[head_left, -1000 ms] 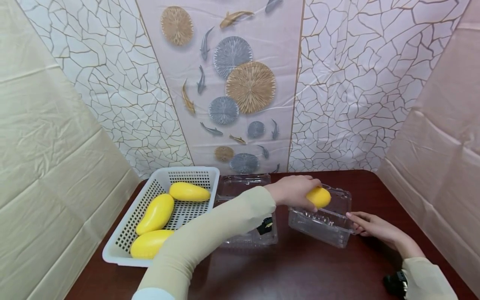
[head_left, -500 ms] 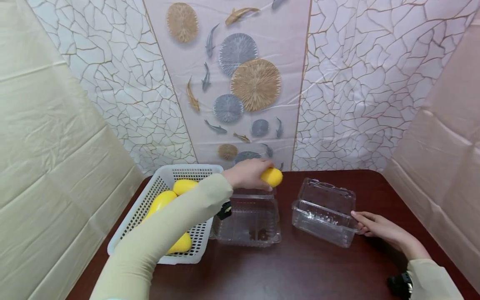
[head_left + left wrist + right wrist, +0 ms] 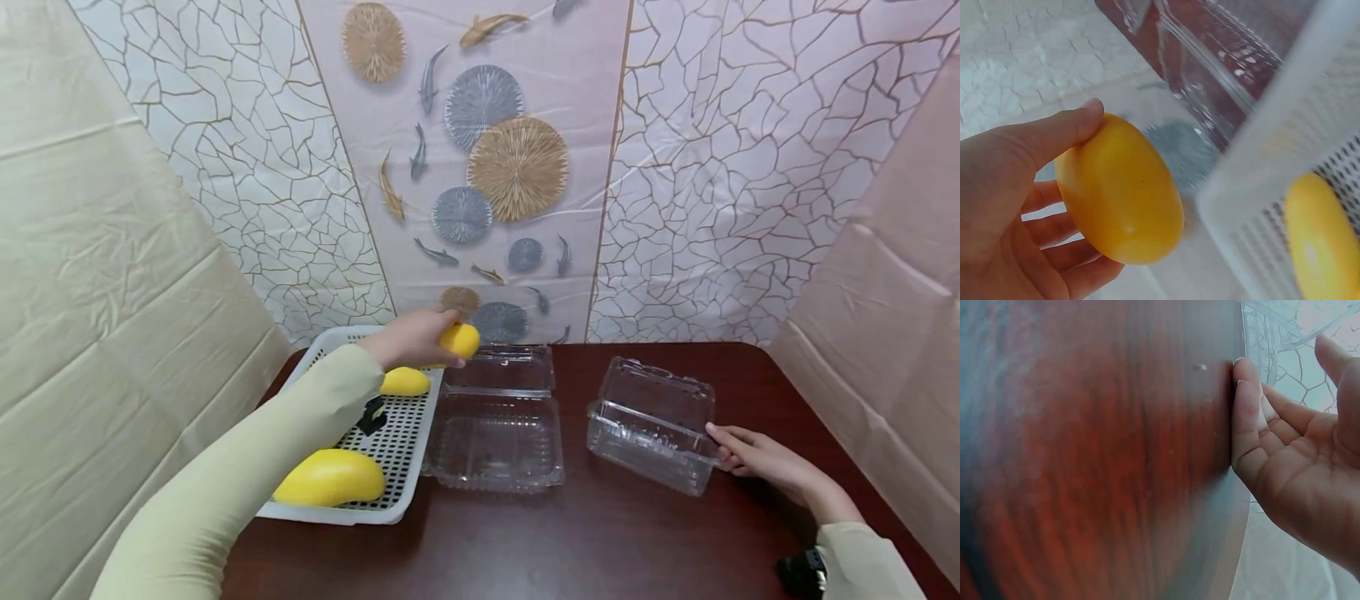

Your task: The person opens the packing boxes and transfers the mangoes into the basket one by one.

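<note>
My left hand [image 3: 412, 335] holds a yellow mango [image 3: 461, 340] above the far right corner of the white basket [image 3: 408, 492]. In the left wrist view, the thumb lies on one side of the fruit and the fingers curl behind it. Inside the basket, a long mango [image 3: 330, 478] lies at the near end and another mango [image 3: 406, 382] towards the back; my forearm covers part of the basket. My right hand [image 3: 772, 465] pinches the right edge of a clear plastic clamshell box [image 3: 648, 450], whose lid stands raised.
A second clear clamshell box [image 3: 491, 446] lies with its lid back, between the basket and the held box. All stand on a dark red-brown table [image 3: 540, 550]. Patterned cloth walls [image 3: 682, 208] enclose the back and sides.
My left hand has moved left with the mango, from over the right-hand box, past the middle box, to the basket. The right hand has kept its grip on its box.
</note>
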{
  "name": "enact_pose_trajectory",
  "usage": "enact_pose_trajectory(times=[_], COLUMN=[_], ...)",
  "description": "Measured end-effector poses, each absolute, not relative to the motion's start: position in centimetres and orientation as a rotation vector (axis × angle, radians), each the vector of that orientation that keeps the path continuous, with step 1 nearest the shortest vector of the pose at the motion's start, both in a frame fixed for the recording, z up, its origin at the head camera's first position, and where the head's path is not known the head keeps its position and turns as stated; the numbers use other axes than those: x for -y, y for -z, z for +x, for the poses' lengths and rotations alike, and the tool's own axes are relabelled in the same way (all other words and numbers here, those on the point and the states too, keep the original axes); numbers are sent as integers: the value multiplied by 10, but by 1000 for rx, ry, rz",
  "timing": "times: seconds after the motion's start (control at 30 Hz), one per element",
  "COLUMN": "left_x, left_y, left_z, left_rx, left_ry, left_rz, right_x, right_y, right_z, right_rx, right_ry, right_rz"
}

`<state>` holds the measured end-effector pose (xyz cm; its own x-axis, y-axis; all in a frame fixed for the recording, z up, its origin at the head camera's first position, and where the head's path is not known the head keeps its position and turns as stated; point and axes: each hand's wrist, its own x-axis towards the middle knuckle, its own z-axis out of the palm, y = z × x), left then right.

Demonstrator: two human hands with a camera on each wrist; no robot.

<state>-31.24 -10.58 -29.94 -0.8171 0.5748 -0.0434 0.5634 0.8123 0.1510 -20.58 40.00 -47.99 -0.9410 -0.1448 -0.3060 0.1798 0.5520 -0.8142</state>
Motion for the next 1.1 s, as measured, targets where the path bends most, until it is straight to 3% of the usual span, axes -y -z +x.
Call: enact_pose_trajectory(times=[0.37,0.73,1.1], left_x=[167,184,200], left_y=[340,382,415], left_z=[-305,-295,-296], left_rx=[-2886,-2812,-2783], left_ry=[-274,-287,-351], left_rz=[690,549,592], right_x=[-403,-403,-401], right_y=[483,483,482], right_z=[-205,-203,-206], right_rx=[-2437,-2431,-2445], right_ry=[1365,1389,1389], right_rz=[42,53,48])
